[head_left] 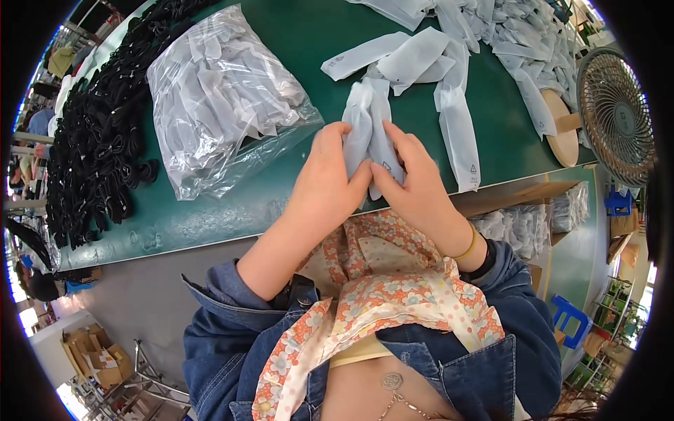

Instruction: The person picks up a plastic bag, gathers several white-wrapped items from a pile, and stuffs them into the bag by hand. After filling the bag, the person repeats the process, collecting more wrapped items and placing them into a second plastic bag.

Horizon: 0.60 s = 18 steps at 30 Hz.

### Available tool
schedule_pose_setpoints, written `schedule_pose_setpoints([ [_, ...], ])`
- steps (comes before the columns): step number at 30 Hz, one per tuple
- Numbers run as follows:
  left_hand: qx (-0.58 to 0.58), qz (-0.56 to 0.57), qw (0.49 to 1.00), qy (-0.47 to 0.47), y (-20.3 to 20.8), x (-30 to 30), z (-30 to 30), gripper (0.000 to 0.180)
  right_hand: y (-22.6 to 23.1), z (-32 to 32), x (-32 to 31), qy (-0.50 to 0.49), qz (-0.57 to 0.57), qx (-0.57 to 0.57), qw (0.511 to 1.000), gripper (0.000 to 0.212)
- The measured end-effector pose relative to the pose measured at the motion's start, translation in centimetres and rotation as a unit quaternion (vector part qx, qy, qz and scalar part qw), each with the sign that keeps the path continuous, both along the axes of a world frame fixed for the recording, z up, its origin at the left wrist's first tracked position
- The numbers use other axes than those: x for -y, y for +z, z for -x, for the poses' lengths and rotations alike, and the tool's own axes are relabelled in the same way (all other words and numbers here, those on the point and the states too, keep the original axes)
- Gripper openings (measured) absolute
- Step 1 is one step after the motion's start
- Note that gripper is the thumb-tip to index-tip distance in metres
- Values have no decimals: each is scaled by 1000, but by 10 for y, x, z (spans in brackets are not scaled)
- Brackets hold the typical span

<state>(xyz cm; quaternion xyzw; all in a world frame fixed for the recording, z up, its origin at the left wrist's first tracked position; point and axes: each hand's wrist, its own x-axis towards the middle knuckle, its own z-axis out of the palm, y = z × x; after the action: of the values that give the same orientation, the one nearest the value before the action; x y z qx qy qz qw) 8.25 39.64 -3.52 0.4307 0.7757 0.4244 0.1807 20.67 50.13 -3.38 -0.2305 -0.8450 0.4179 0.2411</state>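
Over the front edge of the green table (200,223), my left hand (324,172) is closed round a narrow, frosted whitish plastic pouch (359,123). My right hand (415,172) grips a second frosted pouch (382,133) right beside it, and the two thumbs nearly meet at their lower ends. What the pouches contain cannot be made out. Just beyond my fingers, several similar pouches (418,59) lie loosely crossed, and another pouch (458,144) stretches toward the table edge right of my right hand.
A clear bag (225,98) full of pouches lies left of my hands. Farther left are bundled black cords (98,151). At the far right, a heap of pouches (530,42) lies near a fan (618,116). Below the edge, an open carton (516,196) holds filled bags.
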Motion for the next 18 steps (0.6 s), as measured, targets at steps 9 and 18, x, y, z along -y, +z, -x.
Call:
schedule_pose_setpoints([
  [9, -194, -102, 973, -75, -7, -2, -7, 40, 11, -26, -26, 73, -222, -3, 972, 40],
  [18, -172, -95, 979, -59, -7, -4, -12, 39, 6, -34, -43, -164, -306, 155, 925, 19],
])
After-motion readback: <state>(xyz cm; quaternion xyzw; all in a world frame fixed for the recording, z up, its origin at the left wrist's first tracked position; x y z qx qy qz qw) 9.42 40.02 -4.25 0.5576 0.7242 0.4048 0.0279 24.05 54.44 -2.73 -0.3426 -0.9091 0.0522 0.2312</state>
